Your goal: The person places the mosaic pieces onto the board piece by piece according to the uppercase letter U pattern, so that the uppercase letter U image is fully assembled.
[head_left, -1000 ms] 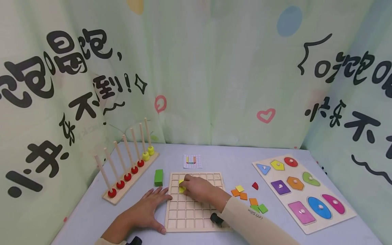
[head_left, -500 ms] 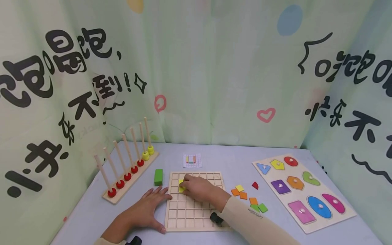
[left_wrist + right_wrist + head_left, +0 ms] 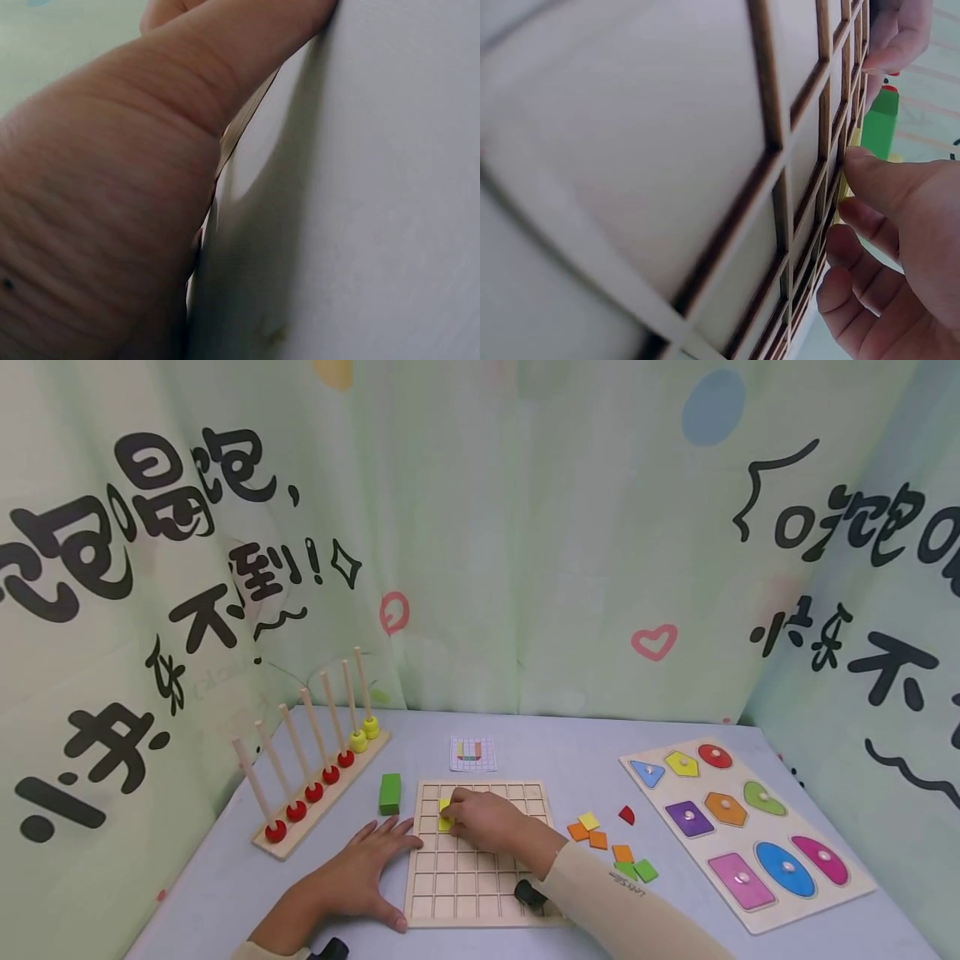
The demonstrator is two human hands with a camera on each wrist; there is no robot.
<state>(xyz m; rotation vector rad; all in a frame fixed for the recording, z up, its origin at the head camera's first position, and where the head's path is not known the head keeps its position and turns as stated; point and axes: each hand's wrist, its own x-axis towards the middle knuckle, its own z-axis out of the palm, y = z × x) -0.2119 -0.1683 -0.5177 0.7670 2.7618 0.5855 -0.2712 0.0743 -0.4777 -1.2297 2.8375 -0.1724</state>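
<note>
A wooden grid board (image 3: 444, 906) lies flat on the white table. My right hand (image 3: 486, 821) reaches over its upper left part, with thumb and fingertips at a yellow square tile (image 3: 444, 826) in the grid. In the right wrist view, the thumb (image 3: 870, 176) and curled fingers close in on a thin yellow edge. My left hand (image 3: 348, 868) spreads beside the board, its fingertips and thumb along the left edge. The left wrist view shows mainly the thumb side of that hand (image 3: 127, 172) and the tabletop.
Loose orange, yellow, green and red pieces (image 3: 597, 840) lie right of the board. A green block (image 3: 390, 794) and a peg rack with beads (image 3: 322, 793) stand left. A pattern card (image 3: 483, 764) lies behind; a knobbed shape puzzle (image 3: 750, 860) lies far right.
Both hands keep their places on and beside the board. Only the head view has shifted slightly.
</note>
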